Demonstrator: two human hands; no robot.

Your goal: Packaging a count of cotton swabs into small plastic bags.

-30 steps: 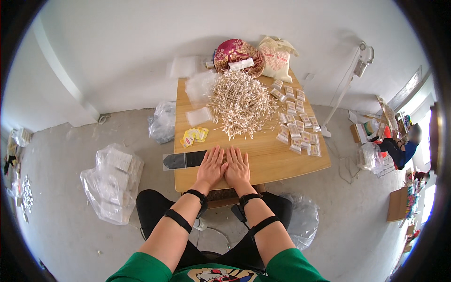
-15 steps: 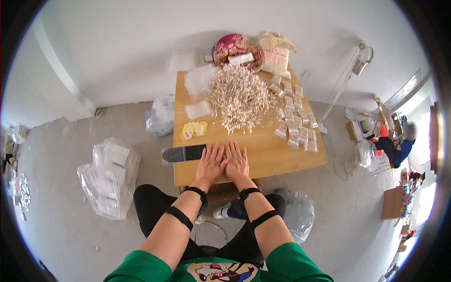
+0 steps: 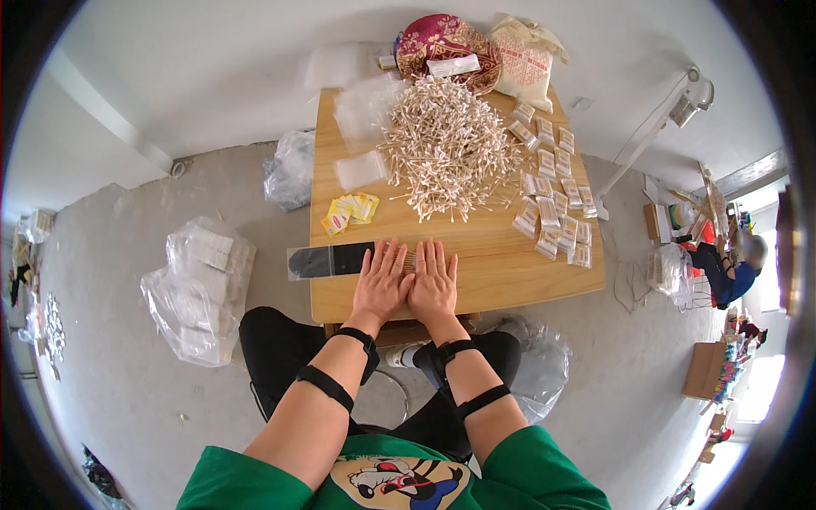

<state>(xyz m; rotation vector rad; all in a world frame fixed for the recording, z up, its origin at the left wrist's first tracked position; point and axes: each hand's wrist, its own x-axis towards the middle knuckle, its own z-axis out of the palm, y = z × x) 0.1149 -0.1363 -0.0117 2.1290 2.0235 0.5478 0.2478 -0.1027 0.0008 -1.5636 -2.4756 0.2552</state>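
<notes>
My left hand (image 3: 382, 279) lies palm down near the front edge of the wooden table (image 3: 510, 272), fingers stretched out. Its fingertips rest against the right end of a flat black strip in a clear sleeve (image 3: 340, 259). Beside it my right hand (image 3: 433, 279) is also laid flat, with its thumb side close to the left. Thin, light, stick-like shapes (image 3: 410, 263) show in the gap between my hands; the palms hide the rest. Beyond my fingers rises a large heap of cotton swabs (image 3: 450, 149). Yellow-and-white cards (image 3: 349, 211) lie to the left.
Several filled swab packs (image 3: 548, 229) are spread at the right. Clear bags (image 3: 360, 171) lie at the left of the heap. Behind it are a red patterned cloth bundle (image 3: 446, 51) and a cream cloth bag (image 3: 523, 64). A plastic sack (image 3: 204, 289) stands on the floor.
The view has shifted, so the table's things appear higher and larger. My hands stay flat, with a slightly wider gap that shows the thin stick-like shapes.
</notes>
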